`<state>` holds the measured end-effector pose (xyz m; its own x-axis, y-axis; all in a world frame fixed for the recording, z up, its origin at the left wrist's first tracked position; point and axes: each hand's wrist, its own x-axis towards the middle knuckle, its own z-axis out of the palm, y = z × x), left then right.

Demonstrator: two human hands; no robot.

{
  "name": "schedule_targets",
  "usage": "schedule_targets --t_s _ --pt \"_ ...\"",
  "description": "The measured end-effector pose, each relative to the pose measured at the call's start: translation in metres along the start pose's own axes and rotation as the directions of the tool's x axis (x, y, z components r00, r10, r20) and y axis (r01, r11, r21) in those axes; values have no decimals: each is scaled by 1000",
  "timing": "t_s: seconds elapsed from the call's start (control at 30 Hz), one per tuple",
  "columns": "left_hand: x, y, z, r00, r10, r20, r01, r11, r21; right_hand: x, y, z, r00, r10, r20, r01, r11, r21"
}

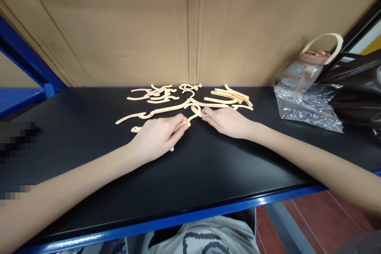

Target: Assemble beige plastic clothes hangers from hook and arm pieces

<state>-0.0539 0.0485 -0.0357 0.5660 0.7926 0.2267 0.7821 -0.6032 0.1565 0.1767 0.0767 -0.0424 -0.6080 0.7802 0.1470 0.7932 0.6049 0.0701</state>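
Near the middle of the table, my left hand [160,133] is closed around cream plastic hanger pieces, with a curved hook [196,114] sticking up beyond the fingertips. My right hand [228,121] pinches one end of a cream hanger arm [195,109], close to that hook but seemingly apart from it. The rest of this arm is hidden under the right hand. Just behind both hands lies a hanger [166,109] with long arms spread to the left and right and its hook upward.
Small curved pieces [159,94] lie in a loose pile at the back left, longer hanger arms [229,97] at the back right, and hooks [190,87] between them. A bottle [312,65] stands by crinkled clear plastic [308,105] on the right. Cardboard [133,27] walls the back.
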Motion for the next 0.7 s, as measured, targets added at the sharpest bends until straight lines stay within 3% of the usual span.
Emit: schedule_targets --t_s 0.7 --pt "-1 -2 1 1000 13 3 -13 1000 4 0 -2 1 999 -28 -42 29 999 41"
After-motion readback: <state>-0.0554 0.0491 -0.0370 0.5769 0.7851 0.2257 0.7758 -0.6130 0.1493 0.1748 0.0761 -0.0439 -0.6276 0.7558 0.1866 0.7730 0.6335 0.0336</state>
